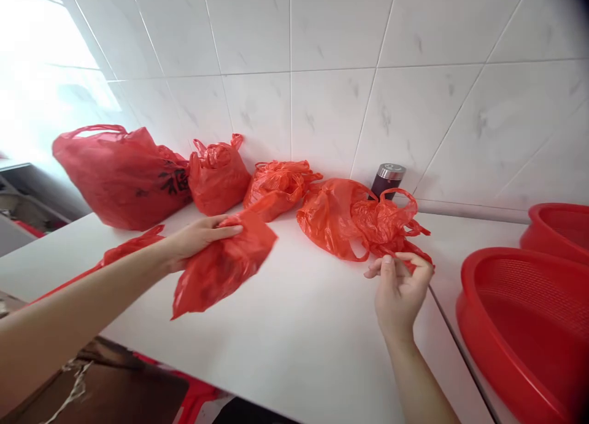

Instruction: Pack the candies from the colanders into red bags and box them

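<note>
My left hand (pixel 197 243) is closed on the top of a red plastic bag (pixel 225 264), which hangs tilted above the white counter (pixel 285 332). What this bag holds is hidden. On the right, my right hand (pixel 402 289) has its fingers curled, thumb and index tips close together. Those fingertips are at the near edge of a crumpled red plastic bag (pixel 381 221); whether they grip it is unclear. Another thin red plastic bag (pixel 329 215) lies against its left side. Under my left forearm, a further red bag (pixel 129 246) lies partly hidden.
Along the tiled wall (pixel 331 117) stand a large red bag with black lettering (pixel 124 178), a tied red bag (pixel 216 175) and a crumpled one (pixel 280 185). A dark cylinder with a silver top (pixel 389 178) stands behind the bags. Red plastic baskets (pixel 478 301) occupy the right.
</note>
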Action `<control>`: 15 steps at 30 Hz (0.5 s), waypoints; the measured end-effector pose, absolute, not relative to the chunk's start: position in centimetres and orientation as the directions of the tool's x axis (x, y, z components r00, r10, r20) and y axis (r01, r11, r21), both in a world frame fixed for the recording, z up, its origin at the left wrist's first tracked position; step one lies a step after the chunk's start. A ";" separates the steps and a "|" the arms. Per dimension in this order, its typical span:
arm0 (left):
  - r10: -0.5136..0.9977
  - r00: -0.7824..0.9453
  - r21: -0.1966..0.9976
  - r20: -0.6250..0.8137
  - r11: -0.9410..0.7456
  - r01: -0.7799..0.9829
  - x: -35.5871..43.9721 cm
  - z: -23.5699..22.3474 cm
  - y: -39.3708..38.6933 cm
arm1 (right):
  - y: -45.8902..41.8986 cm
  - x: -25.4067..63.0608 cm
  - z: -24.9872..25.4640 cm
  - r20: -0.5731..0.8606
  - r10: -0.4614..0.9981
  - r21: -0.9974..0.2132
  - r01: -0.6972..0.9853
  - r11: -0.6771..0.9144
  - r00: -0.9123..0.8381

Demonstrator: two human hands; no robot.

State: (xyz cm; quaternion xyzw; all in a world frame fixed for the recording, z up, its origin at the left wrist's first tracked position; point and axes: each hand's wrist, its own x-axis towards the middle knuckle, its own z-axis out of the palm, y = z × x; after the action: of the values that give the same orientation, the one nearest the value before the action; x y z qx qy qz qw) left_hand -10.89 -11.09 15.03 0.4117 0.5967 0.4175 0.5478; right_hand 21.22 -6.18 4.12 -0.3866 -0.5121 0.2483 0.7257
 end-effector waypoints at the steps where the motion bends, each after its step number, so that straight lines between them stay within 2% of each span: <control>1: 0.936 -0.102 0.940 -0.336 0.340 0.021 -12.6 15.1 -11.6 | -6.3 21.0 4.1 0.553 0.759 -0.816 0.042 0.576 0.344; 6: 0.842 -0.424 0.923 -0.333 0.382 0.034 -19.9 15.2 -13.3 | -6.2 20.7 3.6 0.513 0.796 -0.850 0.060 0.524 0.321; 10: 0.778 -0.488 0.870 -0.397 0.488 0.072 -24.9 13.9 -14.5 | -5.8 20.7 3.1 0.493 0.813 -0.864 0.065 0.499 0.311; 12: 0.778 -0.512 0.831 -0.365 0.520 0.199 -27.3 13.0 -14.9 | -5.7 20.8 2.8 0.496 0.815 -0.865 0.079 0.496 0.299; 15: 0.769 -0.620 0.688 -0.159 0.537 0.489 -30.2 12.3 -15.2 | -5.5 20.9 2.4 0.494 0.821 -0.867 0.098 0.488 0.285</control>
State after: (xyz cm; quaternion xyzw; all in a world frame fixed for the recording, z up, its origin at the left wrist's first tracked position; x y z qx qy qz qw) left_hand -30.24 -15.22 12.32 0.3716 0.8463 0.3061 0.2282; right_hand 20.93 -5.46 2.42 -0.4297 -0.5350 0.2671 0.6766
